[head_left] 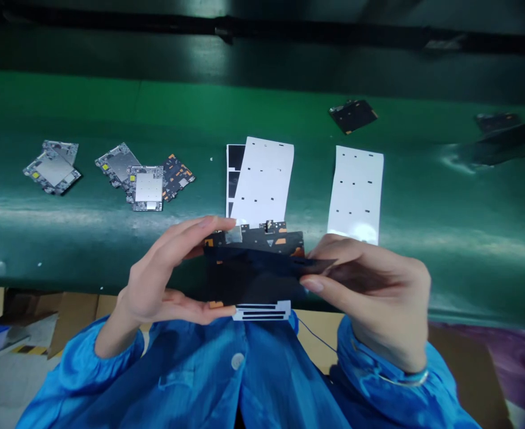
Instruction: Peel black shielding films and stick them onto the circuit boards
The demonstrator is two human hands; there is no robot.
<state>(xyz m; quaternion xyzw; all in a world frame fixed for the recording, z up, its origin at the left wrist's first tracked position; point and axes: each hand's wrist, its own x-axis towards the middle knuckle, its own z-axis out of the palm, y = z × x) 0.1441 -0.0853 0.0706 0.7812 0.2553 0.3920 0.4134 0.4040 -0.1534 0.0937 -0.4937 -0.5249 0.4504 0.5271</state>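
Observation:
My left hand (168, 271) grips a black circuit board (266, 240) by its left side, thumb at the lower edge and fingers at the upper. A thin black sheet (253, 277) lies over the lower part of the board, and its right end is pinched between the thumb and fingers of my right hand (369, 286). The board's top edge, with orange patches and small parts, shows above the sheet. Below the board, white sheets with black strips (262, 311) stick out near my body.
On the green table (190, 238) lie circuit boards at the left (52, 167) and centre left (148, 186), white sheets in the middle (264, 179) and at the right (356, 190), and a black board (354, 115) farther back. Cardboard (72, 319) stands below the near edge.

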